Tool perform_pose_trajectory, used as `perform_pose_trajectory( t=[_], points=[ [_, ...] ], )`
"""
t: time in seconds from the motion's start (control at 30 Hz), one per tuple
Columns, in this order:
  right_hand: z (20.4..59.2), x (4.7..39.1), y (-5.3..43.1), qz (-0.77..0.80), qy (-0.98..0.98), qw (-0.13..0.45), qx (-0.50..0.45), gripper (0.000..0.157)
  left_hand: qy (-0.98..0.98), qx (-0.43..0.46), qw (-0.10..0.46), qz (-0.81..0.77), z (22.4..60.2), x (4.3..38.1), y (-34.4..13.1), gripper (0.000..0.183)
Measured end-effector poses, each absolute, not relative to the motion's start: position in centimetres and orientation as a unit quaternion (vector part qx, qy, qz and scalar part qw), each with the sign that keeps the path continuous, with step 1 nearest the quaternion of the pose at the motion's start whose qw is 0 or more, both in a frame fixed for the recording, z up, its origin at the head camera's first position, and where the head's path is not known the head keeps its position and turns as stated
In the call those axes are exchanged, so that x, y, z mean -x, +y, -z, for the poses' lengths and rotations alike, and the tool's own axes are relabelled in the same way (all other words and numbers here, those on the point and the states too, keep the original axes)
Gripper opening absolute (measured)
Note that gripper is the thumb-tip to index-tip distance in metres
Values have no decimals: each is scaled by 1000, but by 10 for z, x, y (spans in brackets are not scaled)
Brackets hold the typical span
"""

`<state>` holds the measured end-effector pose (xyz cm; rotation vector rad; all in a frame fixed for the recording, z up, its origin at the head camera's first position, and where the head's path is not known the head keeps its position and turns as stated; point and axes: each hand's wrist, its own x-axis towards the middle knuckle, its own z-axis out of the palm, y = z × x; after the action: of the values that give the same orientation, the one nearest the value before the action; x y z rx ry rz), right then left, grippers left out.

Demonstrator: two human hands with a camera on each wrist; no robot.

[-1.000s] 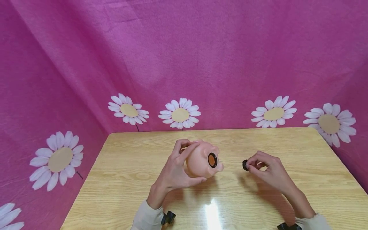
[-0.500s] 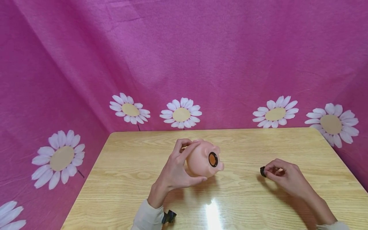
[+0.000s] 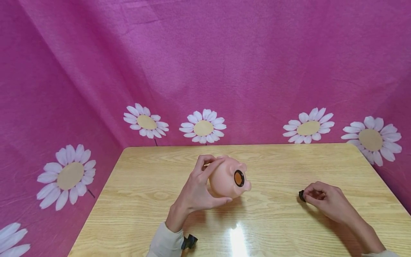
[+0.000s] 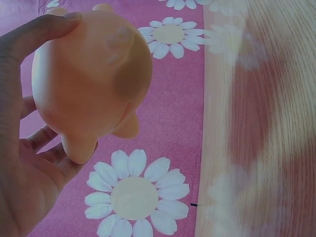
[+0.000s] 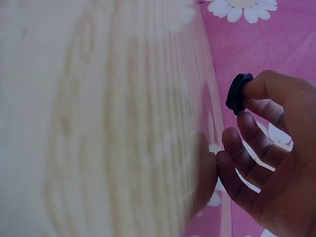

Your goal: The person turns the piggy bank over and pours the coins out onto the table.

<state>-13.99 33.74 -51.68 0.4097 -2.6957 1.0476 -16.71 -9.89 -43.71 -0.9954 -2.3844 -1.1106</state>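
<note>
A pink piggy bank (image 3: 224, 178) is tilted on its side over the middle of the table, its underside turned to the right. My left hand (image 3: 196, 191) grips its rounded body, thumb on the near side and fingers over the far side. A black-rimmed round opening (image 3: 239, 178) shows in the underside, orange-brown within. In the left wrist view the piggy bank (image 4: 91, 74) has stubby feet. Off to the right, my right hand (image 3: 330, 201) pinches a small black round stopper (image 5: 239, 93) between thumb and fingertips, low over the table and apart from the piggy bank.
The wooden table (image 3: 154, 171) has a pale grain and a bright reflection near its front. Behind and beside it hangs a magenta cloth (image 3: 250, 71) printed with white daisies. A black strap mount (image 3: 190, 242) sits at the left wrist.
My right hand has moved right and a little nearer, away from the piggy bank, carrying the black stopper. My left hand keeps its grip on the piggy bank, almost still.
</note>
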Motion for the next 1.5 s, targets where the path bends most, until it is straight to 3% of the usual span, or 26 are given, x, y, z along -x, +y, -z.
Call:
perform_pose_trajectory(
  t=[0.5, 0.67, 0.93, 1.5],
  points=[
    [505, 142, 328, -337, -924, 118, -136, 20, -837, 348, 163, 390, 437, 167, -98, 111],
    [488, 144, 309, -353, -914, 127, -153, 17, -838, 344, 156, 393, 436, 166, -99, 110],
    [466, 150, 271, -387, -889, 152, -190, 27, -835, 345, 157, 399, 437, 167, -98, 111],
    [431, 158, 203, -453, -857, 125, -212, 21, -822, 358, 161, 414, 437, 166, -95, 111]
  ],
)
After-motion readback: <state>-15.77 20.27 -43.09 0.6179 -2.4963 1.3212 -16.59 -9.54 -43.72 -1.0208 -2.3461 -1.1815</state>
